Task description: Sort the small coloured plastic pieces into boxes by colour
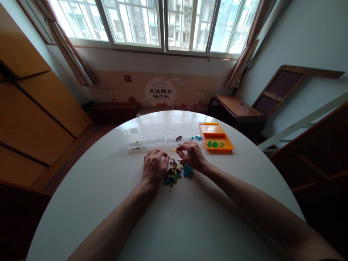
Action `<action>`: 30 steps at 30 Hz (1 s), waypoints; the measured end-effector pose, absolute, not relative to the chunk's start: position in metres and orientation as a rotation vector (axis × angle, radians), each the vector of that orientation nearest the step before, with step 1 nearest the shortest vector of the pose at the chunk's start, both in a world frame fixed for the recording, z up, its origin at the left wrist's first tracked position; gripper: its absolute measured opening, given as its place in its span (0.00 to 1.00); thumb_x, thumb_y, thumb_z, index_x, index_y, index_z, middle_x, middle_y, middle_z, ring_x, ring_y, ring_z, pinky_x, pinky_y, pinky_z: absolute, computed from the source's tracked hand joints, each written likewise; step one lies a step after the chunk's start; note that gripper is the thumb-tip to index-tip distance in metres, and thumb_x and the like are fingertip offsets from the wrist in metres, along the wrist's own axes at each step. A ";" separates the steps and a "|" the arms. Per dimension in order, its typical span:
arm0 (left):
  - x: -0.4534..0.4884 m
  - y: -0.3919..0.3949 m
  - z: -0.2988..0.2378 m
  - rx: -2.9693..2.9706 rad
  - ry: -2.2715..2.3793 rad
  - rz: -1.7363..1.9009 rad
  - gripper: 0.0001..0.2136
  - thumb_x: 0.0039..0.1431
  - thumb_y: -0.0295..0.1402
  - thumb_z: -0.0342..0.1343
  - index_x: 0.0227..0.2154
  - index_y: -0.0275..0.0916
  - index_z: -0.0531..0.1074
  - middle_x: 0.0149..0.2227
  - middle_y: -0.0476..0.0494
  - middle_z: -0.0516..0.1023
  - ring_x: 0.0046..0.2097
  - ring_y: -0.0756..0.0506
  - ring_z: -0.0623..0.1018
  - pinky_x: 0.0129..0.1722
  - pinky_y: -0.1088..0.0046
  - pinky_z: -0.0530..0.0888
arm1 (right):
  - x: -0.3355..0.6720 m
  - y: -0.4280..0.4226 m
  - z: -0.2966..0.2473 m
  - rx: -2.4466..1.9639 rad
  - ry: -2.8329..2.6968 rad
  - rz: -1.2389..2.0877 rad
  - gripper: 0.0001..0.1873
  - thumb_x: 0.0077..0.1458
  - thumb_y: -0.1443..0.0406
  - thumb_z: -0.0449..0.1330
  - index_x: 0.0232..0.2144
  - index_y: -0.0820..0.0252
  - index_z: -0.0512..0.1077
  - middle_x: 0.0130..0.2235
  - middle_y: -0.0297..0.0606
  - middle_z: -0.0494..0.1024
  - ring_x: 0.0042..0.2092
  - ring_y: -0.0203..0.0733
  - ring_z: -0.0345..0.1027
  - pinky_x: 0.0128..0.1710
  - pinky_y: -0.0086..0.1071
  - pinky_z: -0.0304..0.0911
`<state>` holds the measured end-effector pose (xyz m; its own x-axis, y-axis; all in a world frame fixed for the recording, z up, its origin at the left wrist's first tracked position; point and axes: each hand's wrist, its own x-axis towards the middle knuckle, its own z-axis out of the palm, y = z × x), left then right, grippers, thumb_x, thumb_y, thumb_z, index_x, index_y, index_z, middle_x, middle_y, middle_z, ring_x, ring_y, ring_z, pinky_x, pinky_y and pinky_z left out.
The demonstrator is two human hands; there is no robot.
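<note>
A small heap of mixed coloured pieces (177,173) (brown, blue, green, yellow) lies on the round white table (108,203). My left hand (153,167) rests at the heap's left edge with fingers curled down onto the table. My right hand (192,155) sits over the heap's far right side, fingers pinched on a small yellow piece (174,150) that sticks out to the left. Behind the hands stands a row of clear plastic boxes (153,138); one holds brown pieces (178,138), another blue pieces (197,137). An orange tray (217,136) with green pieces (214,144) sits at the row's right end.
A low wooden bench (236,107) and a leaning wooden frame (282,87) stand beyond the table at the right. Wooden cabinets (32,108) line the left wall. Windows with curtains fill the far wall.
</note>
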<state>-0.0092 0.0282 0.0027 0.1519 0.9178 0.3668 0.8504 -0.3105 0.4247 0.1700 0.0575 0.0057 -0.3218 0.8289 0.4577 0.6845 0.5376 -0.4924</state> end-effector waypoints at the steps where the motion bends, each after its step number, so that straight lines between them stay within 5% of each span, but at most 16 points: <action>1: -0.009 0.027 0.003 2.316 1.767 0.870 0.09 0.60 0.35 0.51 0.29 0.40 0.73 0.39 0.43 0.76 0.46 0.38 0.70 0.47 0.59 0.65 | 0.164 0.065 0.009 -1.240 -2.102 0.261 0.05 0.56 0.68 0.59 0.30 0.58 0.76 0.34 0.36 0.79 0.38 0.41 0.69 0.43 0.35 0.57; 10: -0.012 0.026 0.004 2.264 1.789 0.889 0.09 0.60 0.34 0.51 0.28 0.40 0.74 0.39 0.43 0.76 0.46 0.40 0.71 0.49 0.62 0.65 | 0.117 0.115 0.037 -1.306 -2.047 0.271 0.10 0.59 0.64 0.56 0.39 0.59 0.76 0.36 0.38 0.78 0.41 0.42 0.69 0.44 0.36 0.58; 24: -0.011 0.027 0.000 2.370 1.723 0.786 0.10 0.58 0.33 0.54 0.40 0.47 0.78 0.48 0.45 0.76 0.53 0.37 0.67 0.51 0.56 0.63 | 0.189 0.052 -0.003 -1.143 -2.148 0.232 0.06 0.55 0.70 0.60 0.33 0.60 0.77 0.34 0.38 0.78 0.38 0.42 0.69 0.41 0.35 0.61; 30: -0.009 0.028 0.000 2.377 1.733 0.766 0.07 0.58 0.33 0.56 0.34 0.49 0.80 0.48 0.46 0.76 0.53 0.37 0.68 0.49 0.57 0.64 | 0.199 0.042 -0.005 -1.151 -2.087 0.243 0.05 0.55 0.70 0.60 0.33 0.59 0.77 0.34 0.38 0.79 0.38 0.42 0.69 0.42 0.36 0.61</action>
<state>-0.0091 0.0277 0.0000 0.2247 0.9150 0.3351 0.8637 -0.3462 0.3662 0.1991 0.0416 -0.0054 -0.3341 0.7949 0.5065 0.6570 0.5817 -0.4795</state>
